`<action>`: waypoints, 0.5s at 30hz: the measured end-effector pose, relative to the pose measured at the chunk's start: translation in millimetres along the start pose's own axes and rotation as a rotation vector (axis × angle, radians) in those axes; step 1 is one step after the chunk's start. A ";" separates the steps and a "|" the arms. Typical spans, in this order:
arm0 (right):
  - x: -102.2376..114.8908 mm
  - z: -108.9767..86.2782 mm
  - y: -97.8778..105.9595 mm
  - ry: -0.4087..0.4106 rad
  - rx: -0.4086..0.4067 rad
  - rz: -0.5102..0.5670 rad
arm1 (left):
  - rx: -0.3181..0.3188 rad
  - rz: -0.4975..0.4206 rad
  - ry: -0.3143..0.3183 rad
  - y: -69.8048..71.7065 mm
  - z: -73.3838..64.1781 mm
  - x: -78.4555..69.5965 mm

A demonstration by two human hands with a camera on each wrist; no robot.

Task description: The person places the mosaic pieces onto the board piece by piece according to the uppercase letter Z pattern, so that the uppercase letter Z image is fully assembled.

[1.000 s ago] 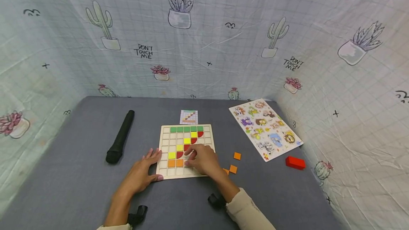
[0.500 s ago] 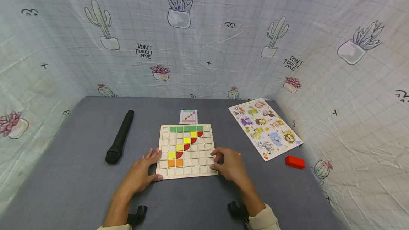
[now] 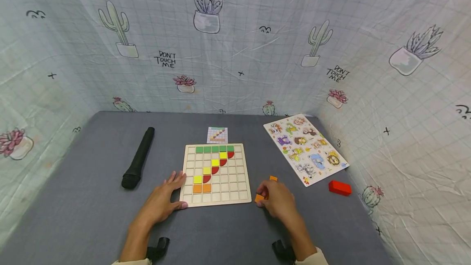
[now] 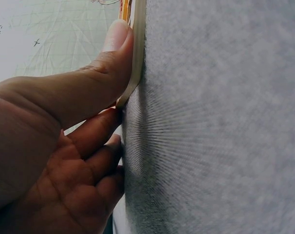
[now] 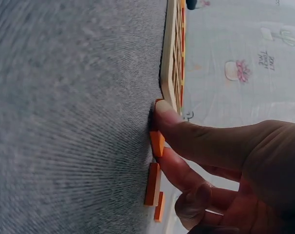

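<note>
A wooden grid board [image 3: 234,186] lies in front of me with green, yellow, dark red and orange pieces in some cells. My left hand [image 3: 162,197] rests at its near left corner, thumb on the front edge and fingers along the left side; the left wrist view shows the thumb [image 4: 116,41] against the board's edge. Right of the board, my right hand [image 3: 277,200] pinches an orange square tile [image 3: 259,198] between thumb and fingers, down at the table. Another orange tile [image 3: 273,178] lies beyond that hand. The right wrist view shows a further orange tile [image 5: 152,185] beside the fingers.
A small pattern card [image 3: 217,135] lies behind the board. A black microphone [image 3: 138,158] is on the left. At the right are an animal picture board [image 3: 306,149] and a red block [image 3: 340,187]. A printed cloth [image 3: 235,52] surrounds the grey table [image 3: 217,232].
My right hand has moved right from above the board, past its right edge, down to the loose orange tiles, and now pinches one. My left hand has stayed at the board's corner.
</note>
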State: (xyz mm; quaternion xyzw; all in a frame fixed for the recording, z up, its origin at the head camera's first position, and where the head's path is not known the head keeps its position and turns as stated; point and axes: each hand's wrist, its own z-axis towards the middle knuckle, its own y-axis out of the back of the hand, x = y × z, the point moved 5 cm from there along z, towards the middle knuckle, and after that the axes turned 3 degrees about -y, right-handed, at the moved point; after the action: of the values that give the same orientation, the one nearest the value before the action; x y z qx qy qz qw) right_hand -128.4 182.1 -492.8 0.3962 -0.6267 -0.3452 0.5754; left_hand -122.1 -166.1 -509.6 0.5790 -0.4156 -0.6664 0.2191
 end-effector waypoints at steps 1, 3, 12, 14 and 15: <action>-0.5 -0.1 -0.3 -0.005 -0.003 -0.001 | -0.003 0.001 -0.002 0.2 -0.1 0.0; -0.7 0.0 -0.3 -0.008 -0.010 0.001 | -0.008 -0.002 0.000 0.5 -0.1 0.0; 5.3 2.9 3.9 0.034 -0.048 0.035 | -0.004 -0.005 -0.004 -0.4 0.0 0.2; 9.6 4.2 4.8 0.050 -0.060 0.042 | -0.005 -0.005 -0.007 0.0 -0.5 -0.2; 12.4 5.1 4.9 0.056 -0.064 0.048 | -0.005 -0.005 -0.006 0.2 -0.7 -0.2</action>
State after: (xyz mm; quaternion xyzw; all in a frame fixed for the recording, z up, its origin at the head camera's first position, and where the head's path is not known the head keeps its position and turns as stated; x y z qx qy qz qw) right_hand -134.3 173.1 -483.4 0.3720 -0.6084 -0.3400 0.6130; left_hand -121.4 -166.2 -509.4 0.5775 -0.4129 -0.6699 0.2176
